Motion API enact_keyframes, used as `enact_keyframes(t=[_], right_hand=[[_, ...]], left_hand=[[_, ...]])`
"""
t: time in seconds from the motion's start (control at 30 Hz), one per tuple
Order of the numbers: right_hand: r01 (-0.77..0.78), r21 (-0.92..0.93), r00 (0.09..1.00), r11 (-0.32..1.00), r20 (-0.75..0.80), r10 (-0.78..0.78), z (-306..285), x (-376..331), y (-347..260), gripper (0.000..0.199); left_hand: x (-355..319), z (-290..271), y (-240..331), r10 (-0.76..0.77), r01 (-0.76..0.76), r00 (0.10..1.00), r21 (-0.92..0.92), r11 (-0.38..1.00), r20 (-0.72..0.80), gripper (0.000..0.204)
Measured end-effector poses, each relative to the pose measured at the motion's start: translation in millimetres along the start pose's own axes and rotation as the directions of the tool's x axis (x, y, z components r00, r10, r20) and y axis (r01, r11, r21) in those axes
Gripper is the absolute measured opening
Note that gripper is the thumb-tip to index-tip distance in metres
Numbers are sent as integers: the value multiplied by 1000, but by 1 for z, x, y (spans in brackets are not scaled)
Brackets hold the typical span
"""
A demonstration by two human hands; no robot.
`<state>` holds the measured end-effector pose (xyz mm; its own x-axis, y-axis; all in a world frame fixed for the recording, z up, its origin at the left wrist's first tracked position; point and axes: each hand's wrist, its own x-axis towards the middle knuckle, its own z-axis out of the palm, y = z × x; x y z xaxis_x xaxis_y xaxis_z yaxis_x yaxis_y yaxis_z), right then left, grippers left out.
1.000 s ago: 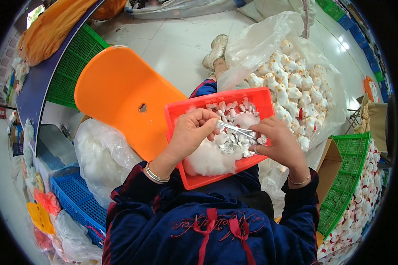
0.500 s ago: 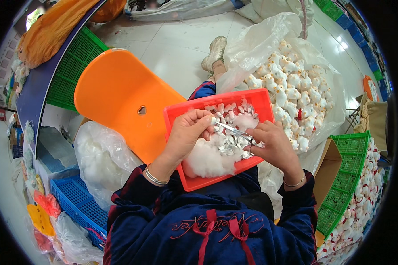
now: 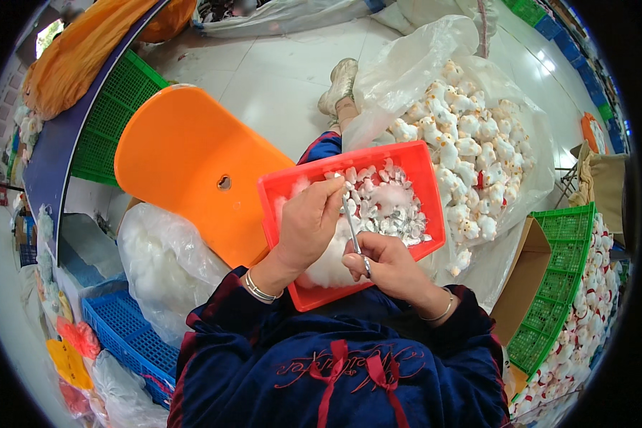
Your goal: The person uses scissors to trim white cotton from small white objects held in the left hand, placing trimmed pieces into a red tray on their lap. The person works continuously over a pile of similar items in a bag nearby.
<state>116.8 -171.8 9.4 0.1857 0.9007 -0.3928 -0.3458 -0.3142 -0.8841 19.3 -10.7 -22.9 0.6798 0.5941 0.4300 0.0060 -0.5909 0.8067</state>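
Observation:
My left hand (image 3: 310, 221) is closed in a pinch over the red tray (image 3: 287, 294). A small white piece (image 3: 343, 184) shows at its fingertips, mostly hidden by the thumb and fingers. My right hand (image 3: 392, 267) grips a slim silver scissor-shaped tool (image 3: 352, 222); I cannot tell whether it is scissors or forceps. The tool points up and away, with its tip at the left fingertips. In the tray lie white fluffy stuffing (image 3: 332, 264) and many small white and silvery pieces (image 3: 378, 214). The tray rests on my lap.
An orange plastic stool seat (image 3: 192, 164) stands left of the tray. A clear bag of white stuffing (image 3: 157, 271) sits near a blue crate (image 3: 125, 321). On the right are a large clear bag of small white plush toys (image 3: 471, 150), a cardboard box (image 3: 524, 278) and a green crate (image 3: 560, 285).
My right hand has moved left and nearer to me, swinging the tool from slanted to nearly upright. My left hand has turned, its back now covering more of the pinched piece. The tray has tilted slightly.

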Motion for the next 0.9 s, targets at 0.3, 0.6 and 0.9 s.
enact_keyframes(t=[0.3, 0.6, 0.9], right_hand=[[135, -833, 907, 536, -114, -405, -15, 8, -7, 32], [92, -940, 863, 330, -89, -496, -35, -1, -21, 51], [37, -947, 920, 319, -92, -381, -33, -1, -22, 44]], left_hand=[[6, -6, 8, -416, 425, 900, -467, 776, 128, 24], [6, -13, -7, -493, 529, 840, -536, 657, 226, 10], [6, -16, -1, -497, 509, 853, -468, 723, 161, 10]])
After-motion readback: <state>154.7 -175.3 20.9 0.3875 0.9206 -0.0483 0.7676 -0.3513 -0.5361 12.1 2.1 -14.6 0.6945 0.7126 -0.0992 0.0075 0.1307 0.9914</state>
